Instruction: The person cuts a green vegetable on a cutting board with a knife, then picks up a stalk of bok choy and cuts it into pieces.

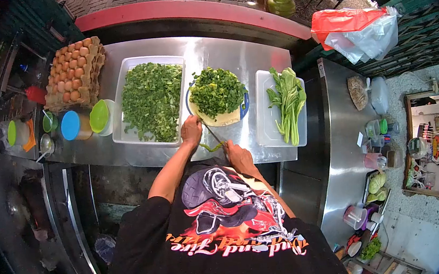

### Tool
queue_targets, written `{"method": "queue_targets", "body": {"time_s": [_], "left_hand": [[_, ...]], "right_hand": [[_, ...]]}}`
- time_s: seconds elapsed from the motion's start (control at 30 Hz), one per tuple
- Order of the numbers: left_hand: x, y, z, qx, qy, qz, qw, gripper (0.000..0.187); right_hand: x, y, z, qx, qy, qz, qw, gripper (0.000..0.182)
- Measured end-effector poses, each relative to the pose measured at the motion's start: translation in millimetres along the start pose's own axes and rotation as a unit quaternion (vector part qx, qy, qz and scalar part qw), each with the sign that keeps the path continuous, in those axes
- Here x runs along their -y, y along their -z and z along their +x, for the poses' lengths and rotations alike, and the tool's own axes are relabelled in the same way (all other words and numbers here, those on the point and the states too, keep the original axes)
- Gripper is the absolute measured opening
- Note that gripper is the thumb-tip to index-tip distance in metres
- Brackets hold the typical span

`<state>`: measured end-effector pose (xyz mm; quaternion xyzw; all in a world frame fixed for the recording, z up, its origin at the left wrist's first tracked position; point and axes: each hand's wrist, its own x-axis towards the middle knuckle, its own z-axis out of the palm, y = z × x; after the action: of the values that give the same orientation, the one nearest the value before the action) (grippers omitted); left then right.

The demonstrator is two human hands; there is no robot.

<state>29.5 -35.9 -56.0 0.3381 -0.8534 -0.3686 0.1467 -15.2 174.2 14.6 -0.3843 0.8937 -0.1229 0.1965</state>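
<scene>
A round chopping board (232, 117) lies on the steel counter, heaped with chopped leafy greens (217, 92). My left hand (192, 131) is at the board's near left edge, its fingers curled; what they hold, if anything, is hidden. Lower and to the right, my right hand (238, 156) is closed at the near end of a knife (213, 134), whose thin blade slants up toward the board. A thin green strip (211, 148) hangs between the hands, near my right fingertips. Left of the board stands a white tub (116, 127) full of chopped greens (153, 102).
Whole leafy stalks (290, 105) lie on a pale lidded container (268, 136) at right. Egg trays (96, 69) and lidded tubs, one blue-topped (70, 125), stand at left. Plastic bags (359, 37) hang at the upper right. Beyond the red ledge (190, 9), another person holds a green gas cylinder (281, 4).
</scene>
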Motion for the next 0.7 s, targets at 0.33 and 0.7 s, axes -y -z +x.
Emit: {"method": "queue_targets", "body": {"time_s": [0.33, 0.7], "left_hand": [[4, -4, 0, -0.004, 0.010, 0.018, 1.000, 0.010], [-6, 0, 1, 0.002, 0.014, 0.007, 1.000, 0.011]], "right_hand": [[7, 29, 3, 0.049, 0.042, 0.070, 0.995, 0.022], [-19, -49, 27, 0.065, -0.021, 0.067, 0.995, 0.021]]}}
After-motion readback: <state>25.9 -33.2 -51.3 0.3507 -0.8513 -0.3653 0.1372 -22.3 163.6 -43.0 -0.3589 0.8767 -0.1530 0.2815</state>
